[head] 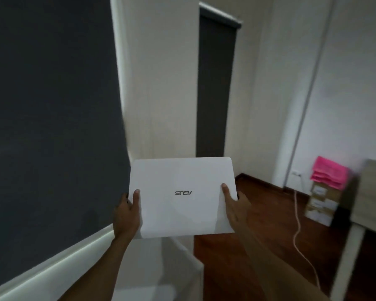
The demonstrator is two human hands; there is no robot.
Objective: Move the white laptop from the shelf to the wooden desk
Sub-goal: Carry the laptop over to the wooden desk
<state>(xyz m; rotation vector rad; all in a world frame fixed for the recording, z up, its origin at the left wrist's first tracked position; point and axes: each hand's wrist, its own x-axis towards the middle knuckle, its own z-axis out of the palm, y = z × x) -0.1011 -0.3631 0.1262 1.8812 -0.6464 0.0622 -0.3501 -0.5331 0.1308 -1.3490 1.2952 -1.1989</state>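
The white laptop [182, 181] is closed and held flat in the air in front of me, its logo upside down to my view. My left hand [127, 211] grips its left edge, thumb on the lid. My right hand [233, 205] grips its right edge the same way. The wooden desk [373, 192] shows only as a blurred light-wood corner with a pale leg at the far right edge. A white shelf unit [178, 268] stands below the laptop, at the bottom centre.
A dark blind [52, 116] fills the left. A white wall pillar and a second dark blind [215, 88] stand ahead. Stacked cardboard boxes [321, 205] topped with pink sheets [329, 174] sit beside the desk. A pale cable [297, 235] trails over the brown wood floor.
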